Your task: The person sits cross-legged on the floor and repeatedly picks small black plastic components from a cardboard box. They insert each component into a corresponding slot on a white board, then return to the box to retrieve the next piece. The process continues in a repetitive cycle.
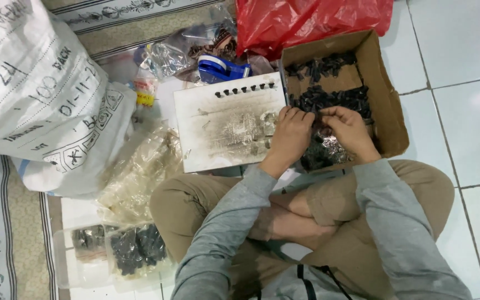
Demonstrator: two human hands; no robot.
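I sit cross-legged on a tiled floor. Both hands meet over the near left part of a shallow cardboard box [385,97] filled with several small black parts [334,99]. My left hand [291,133] is curled, its fingers pinching at something small and dark. My right hand [346,129] is also curled, fingertips touching the same spot; what sits between them is too small to make out. Just left of the hands lies a smudged white board [212,130] with a row of small black parts [244,89] standing along its far edge.
A large white sack [34,94] lies at left. Clear plastic bags [137,172] lie beside my knee, and bags of dark parts [134,247] sit near my left leg. A red plastic bag [306,19] and a blue tape dispenser [220,69] are beyond the board.
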